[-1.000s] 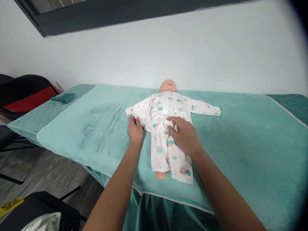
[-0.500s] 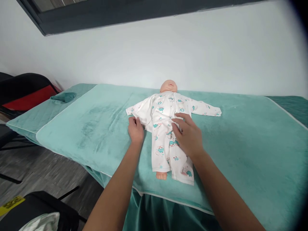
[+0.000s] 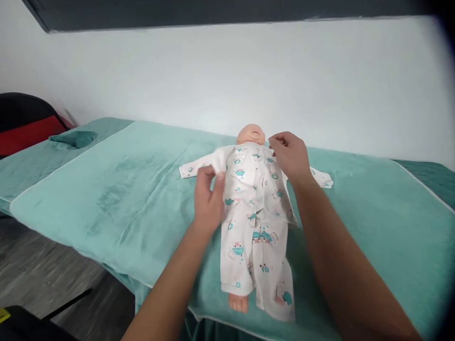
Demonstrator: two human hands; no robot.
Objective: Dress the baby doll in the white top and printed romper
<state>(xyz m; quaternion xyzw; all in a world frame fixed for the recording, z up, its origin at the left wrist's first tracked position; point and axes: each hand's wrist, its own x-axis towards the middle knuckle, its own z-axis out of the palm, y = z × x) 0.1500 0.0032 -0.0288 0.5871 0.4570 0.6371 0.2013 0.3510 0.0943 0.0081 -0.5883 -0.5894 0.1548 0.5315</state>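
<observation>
One baby doll (image 3: 250,135) in a printed white sleepsuit (image 3: 254,213) is lying face up mid-towel, one bare foot (image 3: 238,302) nearing the near hem. Left hand (image 3: 208,201) is pinching the sleepsuit's left front edge; right hand (image 3: 289,154) is gripping fabric at the collar. Teal towel (image 3: 106,189) is lying open and wide on both sides.
</observation>
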